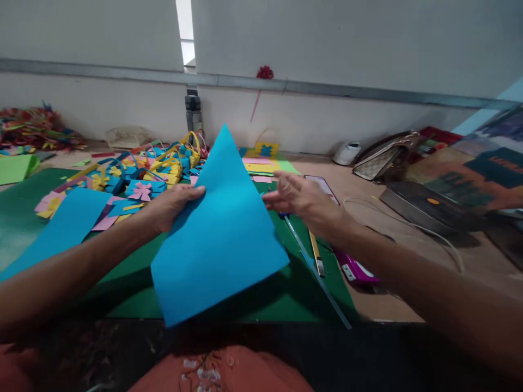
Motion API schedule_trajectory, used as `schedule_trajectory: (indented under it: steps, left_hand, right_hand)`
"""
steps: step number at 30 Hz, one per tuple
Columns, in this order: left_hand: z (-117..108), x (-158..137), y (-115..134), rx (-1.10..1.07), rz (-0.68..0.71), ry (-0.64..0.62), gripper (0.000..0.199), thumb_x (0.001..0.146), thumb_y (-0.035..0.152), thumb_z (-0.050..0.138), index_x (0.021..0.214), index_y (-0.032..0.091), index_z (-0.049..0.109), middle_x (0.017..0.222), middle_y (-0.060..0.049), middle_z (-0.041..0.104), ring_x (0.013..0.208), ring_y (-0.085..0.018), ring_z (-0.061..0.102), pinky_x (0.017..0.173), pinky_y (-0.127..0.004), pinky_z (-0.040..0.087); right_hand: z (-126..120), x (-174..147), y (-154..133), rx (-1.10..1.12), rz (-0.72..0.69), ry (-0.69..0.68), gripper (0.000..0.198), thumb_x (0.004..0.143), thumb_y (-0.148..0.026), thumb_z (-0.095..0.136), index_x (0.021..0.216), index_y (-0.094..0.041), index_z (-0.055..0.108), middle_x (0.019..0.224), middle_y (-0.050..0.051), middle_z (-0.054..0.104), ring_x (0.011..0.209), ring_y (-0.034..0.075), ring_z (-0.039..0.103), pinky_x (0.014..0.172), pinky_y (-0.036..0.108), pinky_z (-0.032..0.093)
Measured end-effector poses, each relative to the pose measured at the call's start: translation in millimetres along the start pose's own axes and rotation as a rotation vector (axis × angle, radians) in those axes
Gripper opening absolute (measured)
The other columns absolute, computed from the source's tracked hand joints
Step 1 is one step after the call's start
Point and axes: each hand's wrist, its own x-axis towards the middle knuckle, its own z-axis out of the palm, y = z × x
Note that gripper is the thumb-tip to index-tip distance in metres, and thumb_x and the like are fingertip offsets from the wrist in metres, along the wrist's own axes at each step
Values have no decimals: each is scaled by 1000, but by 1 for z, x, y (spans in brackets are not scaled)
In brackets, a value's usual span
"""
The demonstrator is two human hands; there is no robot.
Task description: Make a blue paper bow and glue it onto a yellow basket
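A sheet of blue paper (pixel 223 234) is held up at a tilt over the green mat (pixel 126 296), one corner pointing away from me. My left hand (pixel 175 204) pinches its left edge, thumb on top and fingers hidden beneath. Close by the right edge is my right hand (pixel 302 201), its fingers apart; whether a fingertip touches the paper I cannot tell. Below that hand lie a clear ruler (pixel 314 267) and a yellow cutter knife (pixel 316 251). Another blue paper piece (pixel 77 220) rests on the mat at left.
Small paper baskets with flowers (pixel 143 188) crowd the back left. Behind my right hand lies a phone (pixel 321 185). A magenta object (pixel 359 270), a cable (pixel 408 223) and a handbag (pixel 379 158) are on the right. A bottle (pixel 193 114) stands by the wall.
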Motion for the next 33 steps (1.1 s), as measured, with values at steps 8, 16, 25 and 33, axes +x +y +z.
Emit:
schedule_trajectory:
  steps: [8, 16, 25, 33]
  left_hand:
    - [18, 22, -50, 364, -1, -37, 36, 74, 30, 64, 106, 13, 61, 67, -1, 64, 54, -14, 55, 49, -23, 42]
    - [6, 26, -74, 1325, 748, -31, 40, 86, 22, 48, 126, 19, 52, 121, -12, 57, 106, -23, 52, 81, -35, 46]
    - [5, 38, -75, 1477, 934, -304, 36, 92, 17, 36, 109, 26, 66, 113, -9, 62, 93, -22, 54, 73, -34, 48]
    - [4, 44, -68, 1151, 868, -270, 29, 89, 20, 42, 100, 14, 68, 110, -14, 64, 98, -21, 59, 82, -35, 49]
  right_hand:
    - [27, -36, 53, 119, 399, -130, 68, 84, -31, 55, 144, -13, 27, 65, -2, 53, 57, 12, 49, 55, 26, 42]
    - [21, -34, 72, -35, 171, -347, 40, 81, -17, 46, 118, -13, 59, 71, 3, 63, 62, 14, 59, 57, 27, 48]
    - [26, -46, 75, -1132, -857, -258, 32, 90, -10, 37, 109, -11, 63, 87, 16, 66, 83, 24, 61, 67, 37, 50]
    - [33, -41, 79, -822, -872, -344, 30, 86, -11, 43, 108, -12, 63, 119, 18, 62, 114, 26, 54, 90, 44, 47]
